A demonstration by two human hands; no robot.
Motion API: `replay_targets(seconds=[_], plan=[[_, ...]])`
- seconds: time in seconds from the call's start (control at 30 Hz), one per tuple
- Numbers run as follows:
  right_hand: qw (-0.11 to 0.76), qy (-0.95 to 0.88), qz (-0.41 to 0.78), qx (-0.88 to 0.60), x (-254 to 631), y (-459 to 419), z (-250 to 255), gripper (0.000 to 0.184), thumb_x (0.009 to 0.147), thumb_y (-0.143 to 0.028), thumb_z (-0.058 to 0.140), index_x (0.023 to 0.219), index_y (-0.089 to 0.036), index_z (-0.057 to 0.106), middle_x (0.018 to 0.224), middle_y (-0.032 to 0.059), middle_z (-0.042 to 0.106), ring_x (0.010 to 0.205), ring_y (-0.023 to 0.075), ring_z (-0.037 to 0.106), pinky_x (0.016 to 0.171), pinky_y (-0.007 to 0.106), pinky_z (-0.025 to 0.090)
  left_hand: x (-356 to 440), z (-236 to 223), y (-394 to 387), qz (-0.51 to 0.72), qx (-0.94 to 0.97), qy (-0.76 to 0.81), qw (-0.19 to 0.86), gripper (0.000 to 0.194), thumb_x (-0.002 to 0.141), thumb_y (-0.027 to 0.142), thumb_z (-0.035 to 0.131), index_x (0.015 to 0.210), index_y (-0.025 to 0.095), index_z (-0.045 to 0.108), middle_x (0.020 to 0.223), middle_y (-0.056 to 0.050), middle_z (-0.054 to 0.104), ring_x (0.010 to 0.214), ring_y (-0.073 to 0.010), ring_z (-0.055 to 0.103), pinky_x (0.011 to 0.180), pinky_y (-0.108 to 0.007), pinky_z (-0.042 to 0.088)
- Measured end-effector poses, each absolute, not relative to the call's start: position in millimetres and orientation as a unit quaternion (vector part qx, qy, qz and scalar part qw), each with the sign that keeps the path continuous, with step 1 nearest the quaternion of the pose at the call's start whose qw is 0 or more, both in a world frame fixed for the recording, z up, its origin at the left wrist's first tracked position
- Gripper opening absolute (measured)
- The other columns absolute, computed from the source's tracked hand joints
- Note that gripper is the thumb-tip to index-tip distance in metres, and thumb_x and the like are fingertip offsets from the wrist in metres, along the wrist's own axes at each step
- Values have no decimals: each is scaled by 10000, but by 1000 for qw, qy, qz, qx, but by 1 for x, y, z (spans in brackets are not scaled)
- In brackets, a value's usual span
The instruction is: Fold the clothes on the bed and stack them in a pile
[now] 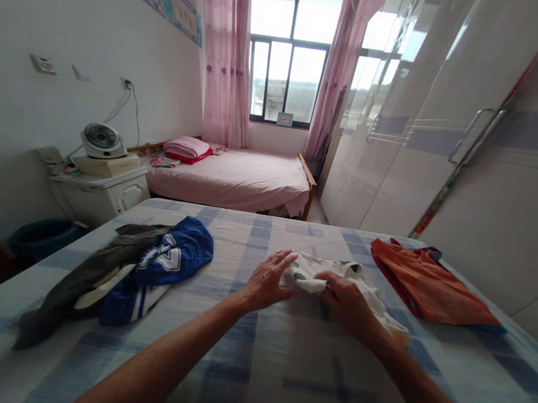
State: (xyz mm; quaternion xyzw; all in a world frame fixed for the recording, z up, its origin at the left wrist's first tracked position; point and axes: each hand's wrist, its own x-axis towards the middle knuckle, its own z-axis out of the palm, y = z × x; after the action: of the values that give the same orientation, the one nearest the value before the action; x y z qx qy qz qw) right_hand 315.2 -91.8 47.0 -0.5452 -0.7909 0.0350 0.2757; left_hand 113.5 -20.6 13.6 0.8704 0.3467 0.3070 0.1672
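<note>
A white garment with green marks [306, 271] lies bunched on the checked bed sheet in front of me. My left hand [267, 281] is at its left end, fingers stretched out and thumb apart, its fingertips against the cloth. With fingers and thumb closed, my right hand [347, 302] grips the near edge of the same garment. Part of the cloth is hidden behind the right hand and wrist, and a yellowish edge [401, 334] shows to the right of it.
To the left lie a blue garment with white lettering [175, 251] and a dark grey garment [81, 274]. Folded orange clothing [433, 286] rests at the right. Beyond are a pink bed [247, 175], a fan [103, 140] on a cabinet, and tall white wardrobes [413, 115].
</note>
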Motion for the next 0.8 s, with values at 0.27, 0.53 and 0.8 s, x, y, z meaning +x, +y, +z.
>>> replay_targets(seconds=[0.27, 0.53, 0.8], plan=[[453, -627, -131, -621, 343, -124, 100, 268, 809, -357, 478, 963, -173, 597, 903, 71, 642, 811, 197, 597, 700, 313, 468, 149, 65, -38, 293, 873, 368, 129, 212, 889, 330, 434, 844, 221, 610, 871, -28, 673, 834, -186, 619, 719, -273, 443], [548, -480, 319, -607, 300, -193, 48, 446, 762, -508, 553, 1116, -238, 540, 1088, 103, 640, 892, 242, 640, 700, 396, 547, 171, 75, -73, 279, 899, 327, 79, 178, 883, 308, 427, 861, 228, 584, 862, -29, 635, 813, -180, 598, 702, -256, 430], [652, -328, 352, -586, 311, -189, 22, 300, 795, -473, 528, 946, -226, 604, 724, 42, 667, 665, 232, 653, 550, 355, 566, 160, 36, -130, 248, 965, 71, 47, 297, 898, 286, 415, 1167, 208, 513, 907, -76, 631, 791, -195, 607, 679, -293, 502]])
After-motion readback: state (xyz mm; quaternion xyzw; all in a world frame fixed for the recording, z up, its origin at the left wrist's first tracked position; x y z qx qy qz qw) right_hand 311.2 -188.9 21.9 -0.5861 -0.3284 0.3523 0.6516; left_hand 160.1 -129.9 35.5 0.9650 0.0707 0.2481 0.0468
